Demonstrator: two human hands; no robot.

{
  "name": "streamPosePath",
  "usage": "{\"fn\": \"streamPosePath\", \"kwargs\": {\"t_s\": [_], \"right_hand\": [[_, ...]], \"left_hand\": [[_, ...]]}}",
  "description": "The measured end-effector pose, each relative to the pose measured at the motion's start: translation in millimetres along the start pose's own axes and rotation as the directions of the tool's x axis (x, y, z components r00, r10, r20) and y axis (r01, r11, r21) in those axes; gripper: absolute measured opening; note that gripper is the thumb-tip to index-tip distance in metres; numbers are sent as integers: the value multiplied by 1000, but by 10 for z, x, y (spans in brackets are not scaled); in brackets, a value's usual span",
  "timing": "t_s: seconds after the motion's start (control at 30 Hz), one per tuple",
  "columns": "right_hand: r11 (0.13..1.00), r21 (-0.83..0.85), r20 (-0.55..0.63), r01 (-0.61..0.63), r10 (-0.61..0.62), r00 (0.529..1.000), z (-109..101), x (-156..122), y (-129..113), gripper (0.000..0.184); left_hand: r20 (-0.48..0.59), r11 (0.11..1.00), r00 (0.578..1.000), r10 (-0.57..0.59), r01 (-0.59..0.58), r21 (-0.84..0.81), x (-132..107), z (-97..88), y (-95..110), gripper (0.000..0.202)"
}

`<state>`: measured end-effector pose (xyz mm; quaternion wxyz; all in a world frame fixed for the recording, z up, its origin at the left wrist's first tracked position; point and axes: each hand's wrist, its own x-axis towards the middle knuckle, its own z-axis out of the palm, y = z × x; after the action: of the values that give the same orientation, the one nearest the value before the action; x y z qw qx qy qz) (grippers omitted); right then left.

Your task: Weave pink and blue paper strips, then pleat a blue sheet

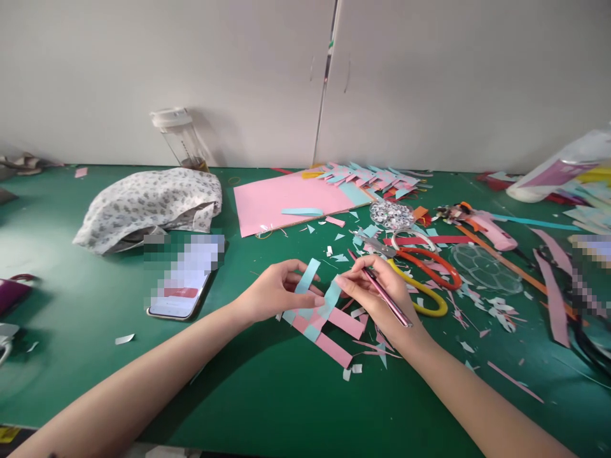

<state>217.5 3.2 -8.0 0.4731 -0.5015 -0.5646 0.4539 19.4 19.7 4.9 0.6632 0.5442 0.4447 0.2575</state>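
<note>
A small woven piece of pink and light-blue paper strips lies on the green table in front of me. My left hand pinches one of its blue strips between thumb and fingers. My right hand grips a thin pink pen and also touches the top of another blue strip with its fingertips. Both hands meet over the weave.
Orange and yellow scissors, a pink glue gun, googly eyes and many paper scraps crowd the right. A pink sheet lies behind. A phone, a floral cloth and a bottle are on the left.
</note>
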Motion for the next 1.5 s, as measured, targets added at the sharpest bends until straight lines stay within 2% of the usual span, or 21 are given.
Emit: {"fn": "streamPosePath", "kwargs": {"t_s": [0.17,0.23,0.27,0.3,0.37,0.4,0.43,0.5,0.57,0.67,0.77,0.87,0.97,1.1,1.3,1.5], "right_hand": [[1000,2,-28,29,-29,999,-4,-20,4,23],[999,-45,-22,10,-11,1000,-32,-20,7,24],[996,-86,-8,-7,6,1000,-48,-18,10,24],[991,-133,10,-21,22,1000,-63,-17,11,24],[973,-231,48,-21,33,998,-89,-19,7,24],[961,-276,64,-4,22,998,-101,-22,-2,24],[947,-319,75,22,2,997,-114,-26,-15,24],[914,-400,63,71,-50,997,-149,-34,-53,23],[884,-462,25,73,-69,997,-202,-33,-91,23],[895,-445,-9,32,-41,999,-310,-14,-113,33],[932,-362,20,1,7,1000,-391,4,-87,38],[954,-294,62,-62,84,995,-383,8,-50,30],[973,-202,111,-113,137,984,-308,-12,-30,14],[976,-145,127,-161,179,976,-241,-69,-24,14],[969,-186,213,-164,203,956,-294,-103,-11,11],[968,-191,150,-162,192,970,-242,-132,-23,11]], "left_hand": [[30,992,997,68,-70,100,6,-23,-49,40],[-25,959,986,165,-155,239,7,-40,-63,42],[-70,916,965,253,-215,338,3,-46,-65,42],[-112,846,925,364,-278,455,-2,-49,-66,41],[-114,633,800,589,-368,681,-23,-42,-68,38],[-56,509,747,663,-394,765,-37,-32,-73,36],[35,387,714,699,-419,821,-53,-17,-83,34],[243,184,696,675,-478,859,-90,20,-117,28],[399,33,675,620,-531,847,-125,51,-161,25],[509,-96,632,585,-569,817,-162,41,-206,24],[582,-126,598,551,-630,766,-177,-46,-206,25],[623,-90,590,514,-685,723,-178,-145,-190,26],[622,-64,603,500,-691,720,-175,-184,-188,29],[614,-91,627,479,-661,745,-184,-154,-196,30],[586,-90,665,464,-622,778,-208,-115,-192,29],[578,-113,668,468,-603,790,-203,-104,-198,30]]}}
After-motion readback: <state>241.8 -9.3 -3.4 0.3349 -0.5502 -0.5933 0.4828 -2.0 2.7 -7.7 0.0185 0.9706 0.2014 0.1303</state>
